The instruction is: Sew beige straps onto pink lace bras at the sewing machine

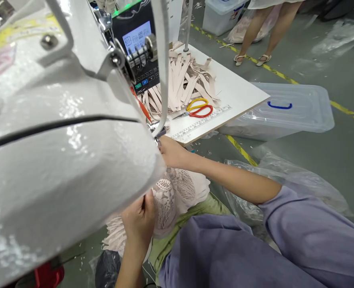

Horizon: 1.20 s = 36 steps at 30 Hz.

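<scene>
Pale pink lace fabric (166,200) with cut-out patterns hangs below the head of a white sewing machine (75,156) and spreads over the lap. My left hand (139,220) is closed on the lace's left side, thumb on top and most fingers hidden under the machine head. My right hand (175,154) reaches in beside the needle end, just above the lace. Its fingertips are behind the machine, so their grip does not show. The machine head also covers the needle and the stitching spot.
On the white tabletop (243,94) lie a heap of beige fabric strips (179,82), scissors with red and yellow handles (199,110) and a printed ruler scale. A lit control panel (138,38) stands behind. Right are a lidded plastic bin (299,108), plastic bags and another person's legs (256,32).
</scene>
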Each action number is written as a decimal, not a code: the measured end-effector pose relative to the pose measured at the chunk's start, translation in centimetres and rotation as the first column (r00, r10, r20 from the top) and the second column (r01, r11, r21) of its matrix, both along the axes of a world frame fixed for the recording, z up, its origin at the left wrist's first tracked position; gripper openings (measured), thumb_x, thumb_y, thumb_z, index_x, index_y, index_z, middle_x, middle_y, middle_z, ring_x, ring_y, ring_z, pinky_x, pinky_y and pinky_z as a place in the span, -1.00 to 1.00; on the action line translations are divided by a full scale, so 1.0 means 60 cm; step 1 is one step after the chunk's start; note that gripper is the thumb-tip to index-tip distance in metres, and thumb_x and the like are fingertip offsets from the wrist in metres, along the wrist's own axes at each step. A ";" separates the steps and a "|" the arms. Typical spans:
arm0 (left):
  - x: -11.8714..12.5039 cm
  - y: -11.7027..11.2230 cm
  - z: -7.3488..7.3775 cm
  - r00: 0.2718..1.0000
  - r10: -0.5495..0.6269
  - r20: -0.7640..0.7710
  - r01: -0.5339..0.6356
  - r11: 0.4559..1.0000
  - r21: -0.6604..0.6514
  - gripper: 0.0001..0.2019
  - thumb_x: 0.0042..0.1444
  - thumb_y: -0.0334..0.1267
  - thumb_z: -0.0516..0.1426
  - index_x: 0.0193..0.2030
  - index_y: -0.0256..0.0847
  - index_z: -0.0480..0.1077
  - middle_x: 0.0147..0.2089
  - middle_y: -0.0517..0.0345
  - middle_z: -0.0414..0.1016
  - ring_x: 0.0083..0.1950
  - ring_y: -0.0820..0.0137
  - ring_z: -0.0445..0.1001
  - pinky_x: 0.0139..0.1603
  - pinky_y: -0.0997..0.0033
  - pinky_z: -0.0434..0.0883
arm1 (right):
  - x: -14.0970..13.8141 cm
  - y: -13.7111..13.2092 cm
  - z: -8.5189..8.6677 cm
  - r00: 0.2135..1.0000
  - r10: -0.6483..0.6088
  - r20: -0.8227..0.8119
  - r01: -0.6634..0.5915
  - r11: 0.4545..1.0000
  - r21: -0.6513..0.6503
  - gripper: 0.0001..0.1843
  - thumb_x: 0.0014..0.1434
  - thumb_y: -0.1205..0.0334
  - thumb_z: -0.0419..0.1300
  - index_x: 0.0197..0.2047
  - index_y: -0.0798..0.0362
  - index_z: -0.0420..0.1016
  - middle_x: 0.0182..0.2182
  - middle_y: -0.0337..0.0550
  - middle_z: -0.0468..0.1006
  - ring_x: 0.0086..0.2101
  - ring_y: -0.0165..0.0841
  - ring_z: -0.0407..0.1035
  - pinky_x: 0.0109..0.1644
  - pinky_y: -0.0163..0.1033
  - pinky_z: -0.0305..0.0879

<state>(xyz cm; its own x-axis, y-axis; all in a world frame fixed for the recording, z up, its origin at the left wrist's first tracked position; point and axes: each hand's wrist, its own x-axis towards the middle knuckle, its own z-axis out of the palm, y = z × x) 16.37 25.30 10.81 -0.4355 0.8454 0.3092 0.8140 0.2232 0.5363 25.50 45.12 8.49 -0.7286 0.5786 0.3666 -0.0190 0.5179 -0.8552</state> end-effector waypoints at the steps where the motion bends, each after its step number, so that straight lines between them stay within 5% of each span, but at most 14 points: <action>1: -0.001 0.000 -0.001 1.000 -0.001 -0.001 0.001 1.000 0.002 -0.72 0.24 -0.21 0.10 -0.04 -0.13 0.61 -0.19 0.06 0.69 -0.17 0.28 0.65 -0.27 0.46 0.53 | 0.000 0.000 0.000 1.000 0.005 -0.001 -0.005 1.000 -0.001 -0.89 0.03 0.42 0.17 -0.32 0.08 0.40 -0.21 -0.14 0.44 -0.29 -0.34 0.31 -0.24 -0.27 0.28; 13: -0.014 -0.018 -0.016 0.985 0.111 -0.133 -0.110 0.994 0.014 -0.77 0.25 -0.15 0.13 -0.12 -0.12 0.60 -0.24 0.10 0.67 -0.31 0.35 0.60 -0.35 0.47 0.40 | -0.004 -0.005 -0.004 1.000 -0.018 -0.019 0.019 0.999 0.026 -0.90 0.11 0.42 0.19 -0.29 0.07 0.41 -0.19 -0.17 0.43 -0.22 -0.38 0.30 -0.16 -0.29 0.22; 20: -0.017 -0.024 -0.022 0.973 0.228 -0.044 -0.226 0.972 0.058 -0.78 0.19 -0.14 0.20 -0.09 -0.19 0.50 -0.35 0.16 0.53 -0.41 0.42 0.48 -0.47 0.49 0.31 | -0.007 -0.008 -0.004 0.999 -0.025 -0.033 0.025 1.000 0.004 -0.93 0.13 0.39 0.23 -0.30 0.08 0.42 -0.21 -0.18 0.42 -0.23 -0.39 0.29 -0.14 -0.29 0.21; 36: -0.001 -0.002 -0.014 0.983 0.180 0.022 -0.181 0.983 0.024 -0.85 0.20 -0.14 0.17 -0.23 -0.16 0.42 -0.51 0.30 0.42 -0.50 0.47 0.44 -0.46 0.53 0.33 | 0.009 -0.005 -0.002 0.999 -0.029 -0.014 0.028 0.999 -0.027 -0.90 0.10 0.40 0.23 -0.26 0.09 0.47 -0.15 -0.18 0.41 -0.28 -0.41 0.30 -0.12 -0.26 0.22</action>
<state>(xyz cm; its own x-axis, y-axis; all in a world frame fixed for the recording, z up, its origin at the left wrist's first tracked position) 16.34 25.19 9.98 -0.5863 0.7444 0.3196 0.7511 0.3516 0.5588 26.02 44.83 8.39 -0.7064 0.6088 0.3611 -0.0171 0.4953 -0.8685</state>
